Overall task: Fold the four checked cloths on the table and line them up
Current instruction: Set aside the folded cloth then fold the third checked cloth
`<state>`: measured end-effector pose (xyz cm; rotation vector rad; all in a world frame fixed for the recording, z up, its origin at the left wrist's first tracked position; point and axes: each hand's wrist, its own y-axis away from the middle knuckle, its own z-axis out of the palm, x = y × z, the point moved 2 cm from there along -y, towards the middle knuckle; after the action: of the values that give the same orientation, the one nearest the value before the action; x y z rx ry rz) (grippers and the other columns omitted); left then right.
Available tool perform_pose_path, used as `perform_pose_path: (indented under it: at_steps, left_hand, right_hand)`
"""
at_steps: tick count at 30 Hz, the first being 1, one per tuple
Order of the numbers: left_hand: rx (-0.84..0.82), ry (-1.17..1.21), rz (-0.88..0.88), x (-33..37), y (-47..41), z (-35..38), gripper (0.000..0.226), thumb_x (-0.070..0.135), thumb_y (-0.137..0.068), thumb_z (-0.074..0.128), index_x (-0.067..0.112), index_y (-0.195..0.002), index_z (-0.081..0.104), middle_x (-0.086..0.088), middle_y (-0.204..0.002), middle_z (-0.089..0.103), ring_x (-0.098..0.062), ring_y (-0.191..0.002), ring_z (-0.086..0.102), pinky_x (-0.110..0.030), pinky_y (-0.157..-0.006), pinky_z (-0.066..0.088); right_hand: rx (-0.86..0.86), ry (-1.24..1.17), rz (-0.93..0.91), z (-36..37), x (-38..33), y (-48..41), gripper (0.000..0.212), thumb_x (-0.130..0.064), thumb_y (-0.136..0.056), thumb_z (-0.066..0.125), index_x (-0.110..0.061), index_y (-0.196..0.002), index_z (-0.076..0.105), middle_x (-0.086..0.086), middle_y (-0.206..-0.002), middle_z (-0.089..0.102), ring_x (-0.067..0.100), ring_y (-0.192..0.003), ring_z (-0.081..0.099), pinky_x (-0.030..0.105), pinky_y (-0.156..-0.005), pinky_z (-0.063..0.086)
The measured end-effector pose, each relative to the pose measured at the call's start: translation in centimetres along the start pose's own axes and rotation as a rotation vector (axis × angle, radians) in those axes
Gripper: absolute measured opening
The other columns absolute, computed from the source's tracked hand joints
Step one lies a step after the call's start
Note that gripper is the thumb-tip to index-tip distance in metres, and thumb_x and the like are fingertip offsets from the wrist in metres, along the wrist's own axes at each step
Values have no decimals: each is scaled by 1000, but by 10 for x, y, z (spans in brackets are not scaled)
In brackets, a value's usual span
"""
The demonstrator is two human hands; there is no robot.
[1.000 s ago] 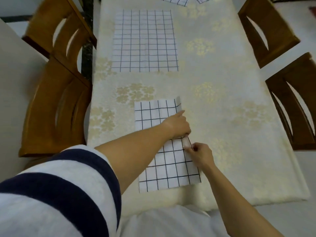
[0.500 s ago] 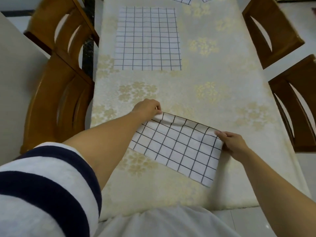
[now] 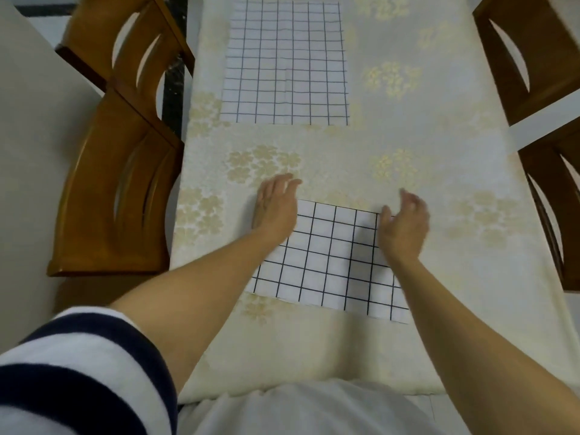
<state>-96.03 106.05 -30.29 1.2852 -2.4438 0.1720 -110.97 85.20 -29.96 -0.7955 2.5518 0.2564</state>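
A folded white cloth with a black check lies flat near the table's front edge, turned a little clockwise. My left hand hovers over its far left corner, palm down, fingers spread, holding nothing. My right hand is over its far right corner, fingers loosely curled and apart, empty too. Further back on the table a larger unfolded checked cloth lies spread flat. The other cloths are out of view.
The table wears a cream cloth with pale gold flowers. Two wooden chairs stand along the left side and two along the right. My striped sleeve fills the lower left.
Both hands have let go of the near cloth, which they had turned and carried; it now lies flat on the table. The hands have lifted off its far corners.
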Motion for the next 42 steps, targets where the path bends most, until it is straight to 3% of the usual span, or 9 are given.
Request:
perform_pose_path:
  at_steps: [3,6,9,14,22,30,34,38,42]
  left_hand:
    - [-206,-136,145,30,18,30,63,10,-101,44,19,-159,20,-2,-168,12,-26,-155,4,-44,-126,-2]
    - [-400,-175,100,30,24,42,62,30,-108,33,26,-161,1,6,-168,-10,-24,-155,-12,-47,-125,-5]
    - [-381,-267,131,-5,29,35,60,48,-108,18,36,-159,-11,12,-166,-18,-20,-154,-14,-50,-125,-3]
    - [-314,-416,-44,-69,45,9,62,60,-102,2,38,-152,-28,9,-162,-29,-27,-152,-20,-55,-123,-7]
    - [-306,-313,168,22,53,43,63,36,-109,18,21,-158,-19,2,-165,-25,-25,-153,-20,-46,-125,-6]
    - [-316,-365,-42,-85,85,10,61,54,-103,-3,32,-153,-28,8,-161,-33,-23,-151,-25,-51,-124,-6]
    - [-230,-276,-12,-65,76,0,64,49,-106,11,25,-157,-18,3,-164,-26,-22,-152,-22,-46,-125,-8]
    - [-268,-34,306,-8,54,4,62,36,-106,42,20,-160,17,0,-168,13,-14,-155,3,-33,-127,2]
    - [-571,-236,350,20,29,17,105,59,-89,64,20,-161,-1,0,-168,-13,-23,-155,-10,-44,-126,1]
  right_hand:
    - [-220,31,-344,48,-40,44,54,-25,-99,47,-3,-149,40,21,-150,43,39,-138,39,50,-115,32]
    - [-404,90,-373,73,-40,68,66,-41,-102,20,-5,-155,28,13,-162,27,32,-151,20,49,-123,18]
    - [-409,299,-462,71,-4,60,70,-55,-102,8,-17,-160,2,-1,-167,-4,24,-154,-6,46,-125,1]
    - [-392,419,-293,35,55,25,76,-66,-98,0,-22,-158,-13,-3,-166,-18,24,-153,-17,46,-125,-6]
    - [-377,218,-456,75,-28,94,59,-39,-107,13,-15,-160,3,1,-167,-5,23,-154,-10,47,-125,3]
    - [-360,422,-215,19,84,70,80,-68,-98,5,-19,-157,-18,-1,-164,-25,20,-152,-21,44,-123,-11]
    - [-256,224,-69,10,99,51,75,-57,-102,29,-4,-155,19,16,-166,7,29,-154,6,50,-124,11]
    - [11,-81,129,4,76,58,47,-25,-97,58,2,-136,52,24,-147,39,41,-137,35,49,-112,34]
    - [-27,-162,286,0,67,56,41,-32,-93,54,-2,-122,61,26,-131,56,36,-116,51,43,-100,39]
